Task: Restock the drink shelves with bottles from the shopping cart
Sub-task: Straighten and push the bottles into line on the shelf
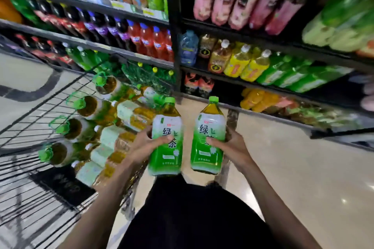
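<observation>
Bottles (2) with 绿茶 labels

Two forearms in view, both bare from wrist to the lower frame edge: left forearm, right forearm. Between them, a plain black garment covers the body; cut, seams and markings too dark and blurred to tell.

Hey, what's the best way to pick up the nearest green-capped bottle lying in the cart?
Take the bottle by its neck, just behind the green cap, coming from above. It lies on its side, cap towards the cart's wire wall, and its body looks wedged against paler bottles, so the neck is probably the freest part.
</observation>
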